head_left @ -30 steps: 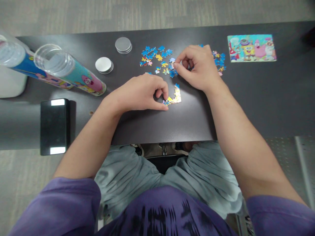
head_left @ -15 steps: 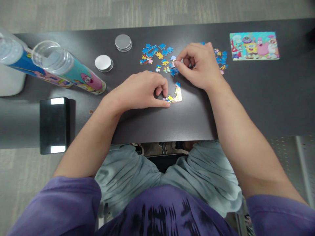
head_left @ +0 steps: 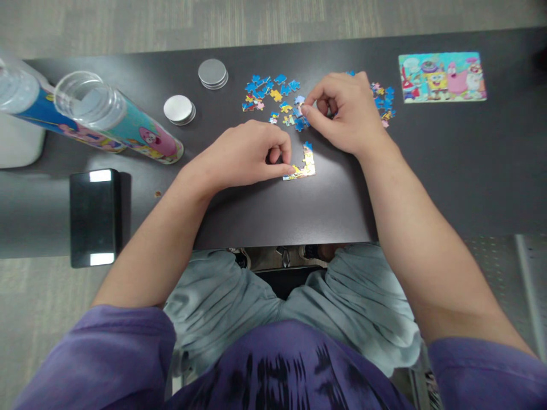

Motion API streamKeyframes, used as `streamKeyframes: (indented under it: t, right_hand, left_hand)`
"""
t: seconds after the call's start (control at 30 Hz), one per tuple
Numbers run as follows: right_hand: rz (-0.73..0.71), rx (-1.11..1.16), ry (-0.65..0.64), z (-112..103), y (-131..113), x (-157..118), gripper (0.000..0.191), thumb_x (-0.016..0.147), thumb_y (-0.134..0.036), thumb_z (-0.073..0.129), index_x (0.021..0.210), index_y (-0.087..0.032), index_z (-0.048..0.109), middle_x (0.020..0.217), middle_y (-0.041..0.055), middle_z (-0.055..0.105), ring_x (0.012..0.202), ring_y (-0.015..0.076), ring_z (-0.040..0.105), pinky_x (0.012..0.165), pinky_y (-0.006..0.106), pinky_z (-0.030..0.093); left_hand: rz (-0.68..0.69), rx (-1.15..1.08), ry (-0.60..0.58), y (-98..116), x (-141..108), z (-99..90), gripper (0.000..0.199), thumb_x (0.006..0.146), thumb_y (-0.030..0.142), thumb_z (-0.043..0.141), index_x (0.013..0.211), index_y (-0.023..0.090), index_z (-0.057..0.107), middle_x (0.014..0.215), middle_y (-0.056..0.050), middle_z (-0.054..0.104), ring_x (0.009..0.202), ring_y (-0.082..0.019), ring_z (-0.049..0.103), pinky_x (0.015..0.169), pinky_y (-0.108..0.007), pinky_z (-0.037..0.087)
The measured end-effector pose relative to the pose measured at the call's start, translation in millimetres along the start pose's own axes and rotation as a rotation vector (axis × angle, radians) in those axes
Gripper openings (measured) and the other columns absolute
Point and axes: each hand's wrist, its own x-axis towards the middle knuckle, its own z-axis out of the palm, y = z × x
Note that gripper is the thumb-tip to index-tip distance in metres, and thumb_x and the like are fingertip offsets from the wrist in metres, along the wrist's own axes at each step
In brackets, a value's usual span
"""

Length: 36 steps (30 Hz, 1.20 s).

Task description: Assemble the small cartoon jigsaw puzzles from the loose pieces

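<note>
An L-shaped strip of joined jigsaw pieces [head_left: 309,165], yellow and white with a blue tip, lies on the dark table. My left hand [head_left: 256,154] rests beside its left end, thumb tip over the strip and fingers curled but apart from the thumb. My right hand [head_left: 346,111] pinches a pale puzzle piece [head_left: 300,108] between thumb and index finger, at the edge of the loose pieces. Blue and yellow loose puzzle pieces [head_left: 276,94] are spread behind the strip. More blue and pink pieces [head_left: 386,102] show right of my right hand, which hides part of the pile.
A colourful cartoon picture card [head_left: 442,78] lies at the back right. Two printed clear-topped tubes [head_left: 145,134] lie at the left, near two stacks of round metal lids [head_left: 212,73]. A black box [head_left: 94,218] sits at the table's front left edge.
My left thumb has shifted up slightly, from the lower edge of the joined strip onto it. My right hand stays nearly still with its pinch.
</note>
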Motion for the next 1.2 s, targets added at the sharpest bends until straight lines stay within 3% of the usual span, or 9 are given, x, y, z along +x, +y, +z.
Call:
streamKeyframes:
  t: [0.2, 0.47, 0.7, 0.83, 1.0, 1.1, 1.2]
  right_hand:
    - [-0.007, -0.007, 0.005, 1, 3, 0, 0.016, 0.111, -0.042, 0.075, 0.101, -0.033, 0.069, 0.095, 0.0022, 0.073, 0.094, 0.0290, 0.064, 0.113, 0.056, 0.044]
    - [0.026, -0.021, 0.000, 0, -2, 0, 0.018, 0.112, -0.042, 0.075, 0.099, -0.034, 0.065, 0.097, 0.0037, 0.076, 0.096, 0.0313, 0.066, 0.118, 0.059, 0.046]
    - [0.061, -0.002, -0.005, -2, -4, -1, 0.034, 0.117, -0.062, 0.076, 0.096, -0.039, 0.065, 0.097, 0.0064, 0.079, 0.101, 0.0382, 0.069, 0.123, 0.071, 0.047]
    - [0.081, 0.022, -0.006, -4, -5, -2, 0.041, 0.118, -0.074, 0.075, 0.096, -0.040, 0.069, 0.097, 0.0076, 0.080, 0.104, 0.0412, 0.071, 0.126, 0.073, 0.047]
    - [0.066, 0.003, 0.011, 4, 9, -1, 0.048, 0.119, -0.084, 0.073, 0.104, -0.039, 0.077, 0.094, 0.0081, 0.077, 0.109, 0.0438, 0.074, 0.123, 0.070, 0.051]
    - [0.040, 0.003, 0.043, 6, 20, 0, 0.049, 0.121, -0.083, 0.071, 0.106, -0.037, 0.080, 0.095, 0.0077, 0.074, 0.106, 0.0437, 0.077, 0.121, 0.070, 0.054]
    - [0.037, -0.006, 0.096, 4, 30, 0, 0.048, 0.124, -0.078, 0.069, 0.106, -0.035, 0.081, 0.095, 0.0065, 0.073, 0.103, 0.0414, 0.079, 0.121, 0.072, 0.054]
  left_hand:
    - [-0.004, 0.012, 0.002, 0, 1, 1.0, 0.016, 0.105, 0.048, 0.084, 0.105, 0.032, 0.087, 0.105, -0.001, 0.089, 0.097, -0.025, 0.079, 0.082, -0.042, 0.047]
    - [-0.061, -0.044, 0.061, 3, -4, -9.6, 0.026, 0.109, 0.059, 0.079, 0.105, 0.034, 0.083, 0.094, -0.002, 0.083, 0.097, -0.027, 0.075, 0.081, -0.045, 0.048]
    - [-0.123, -0.014, 0.215, -27, -10, -25.8, 0.029, 0.106, 0.065, 0.079, 0.109, 0.037, 0.085, 0.093, -0.004, 0.084, 0.104, -0.032, 0.076, 0.087, -0.048, 0.054]
    - [-0.136, -0.003, 0.162, -40, -13, -33.3, 0.036, 0.097, 0.068, 0.089, 0.112, 0.036, 0.086, 0.096, -0.003, 0.083, 0.104, -0.031, 0.077, 0.088, -0.049, 0.054]
    - [-0.106, -0.041, 0.060, -36, -16, -38.6, 0.040, 0.096, 0.068, 0.094, 0.118, 0.035, 0.086, 0.090, 0.003, 0.076, 0.100, -0.024, 0.069, 0.092, -0.046, 0.056]
    - [-0.104, -0.050, 0.008, -35, -15, -36.6, 0.037, 0.094, 0.062, 0.093, 0.118, 0.034, 0.088, 0.088, 0.003, 0.074, 0.097, -0.023, 0.069, 0.090, -0.044, 0.055]
    - [-0.091, -0.040, 0.027, -37, -10, -32.4, 0.031, 0.093, 0.057, 0.091, 0.112, 0.032, 0.091, 0.090, 0.000, 0.079, 0.091, -0.023, 0.073, 0.084, -0.041, 0.053]
